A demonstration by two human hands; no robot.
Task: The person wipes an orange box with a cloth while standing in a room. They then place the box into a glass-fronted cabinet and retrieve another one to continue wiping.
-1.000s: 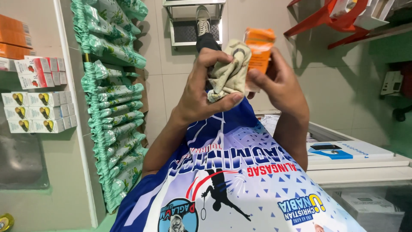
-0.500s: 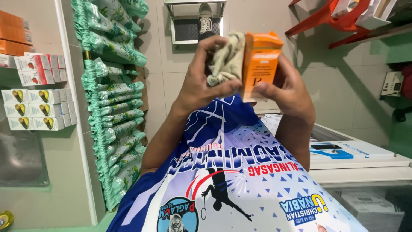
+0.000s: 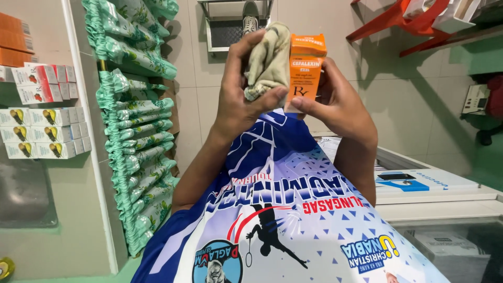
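- Left hand (image 3: 238, 105) is gripping a beige cloth (image 3: 267, 60), pressing it vs. an orange box (image 3: 305, 65).
- Right hand (image 3: 338, 105) is pinching the box w/ thumb & fingers.

Orange medicine carton (image 3: 305, 68) beside beige cloth (image 3: 267, 63); blue-and-white printed jersey (image 3: 283, 220); green floral-patterned packets (image 3: 139, 131) hanging alongside.

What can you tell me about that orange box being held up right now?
The orange box is a small, tall carton, apparently cardboard, with printed panels and a lighter band near its top. It looks closed and stands roughly upright in the picture, slightly tilted. The right hand holds it from behind and below, while the left hand presses a crumpled beige cloth against its side.
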